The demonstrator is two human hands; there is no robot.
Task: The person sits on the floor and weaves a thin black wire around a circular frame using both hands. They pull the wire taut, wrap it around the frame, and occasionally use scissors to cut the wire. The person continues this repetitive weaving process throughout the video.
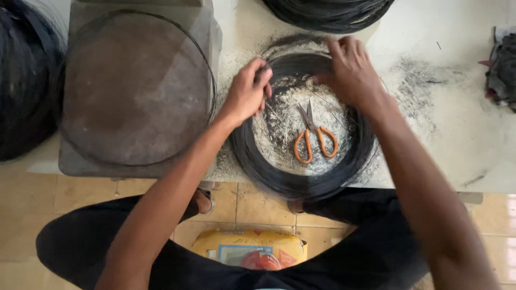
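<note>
A thick coil of black wire (301, 180) lies flat on a dusty white table (457, 134). My left hand (248, 92) pinches the wire at the coil's upper left edge. At the coil's top, slightly blurred, my right hand (350, 72) presses its spread fingers on the wire. Inside the ring, between both hands, orange-handled scissors (313, 137) rest on the table, blades pointing away from me.
A round brown metal plate with a thin wire loop (134, 91) sits on the left. More black wire coils lie at the far left (21, 91) and top (328, 13). Dark rags (502, 70) are at the right edge. A yellow bag (250, 249) lies on the tiled floor.
</note>
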